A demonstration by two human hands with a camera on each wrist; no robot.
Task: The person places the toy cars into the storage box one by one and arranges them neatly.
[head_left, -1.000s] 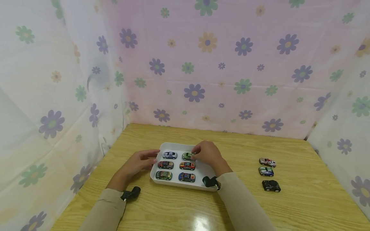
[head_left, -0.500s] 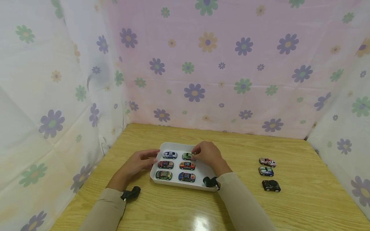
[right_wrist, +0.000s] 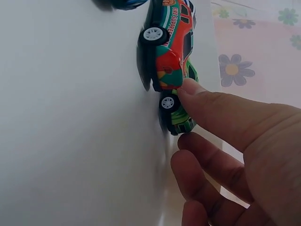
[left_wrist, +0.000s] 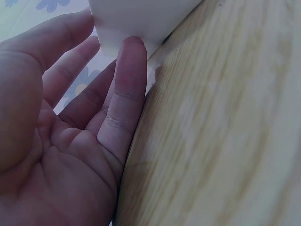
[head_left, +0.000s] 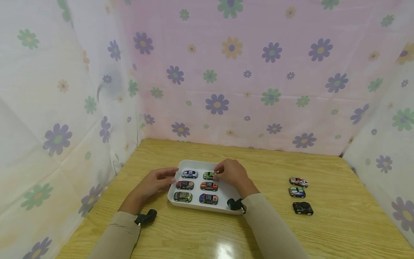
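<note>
In the head view, my right hand point(head_left: 233, 174) pinches the end of a green toy car point(head_left: 210, 175) at the back of a white tray point(head_left: 197, 208). The right wrist view has the thumb and fingertips at that green car point(right_wrist: 180, 117), partly hidden behind a red toy car point(right_wrist: 170, 61). My left hand point(head_left: 157, 182) rests against the tray's left side with relaxed fingers. In the left wrist view its fingertips touch the white tray wall point(left_wrist: 136, 21). Also in the tray are a white-and-blue car point(head_left: 189, 174), a dark red car point(head_left: 185, 185) and several others.
To the right on the wooden table point(head_left: 258, 230) stand a white-and-red car point(head_left: 298, 181), a green-white-blue car point(head_left: 297, 192) and a black car point(head_left: 303, 208), in a column. Flowered cloth point(head_left: 245, 90) encloses the table at the back and sides.
</note>
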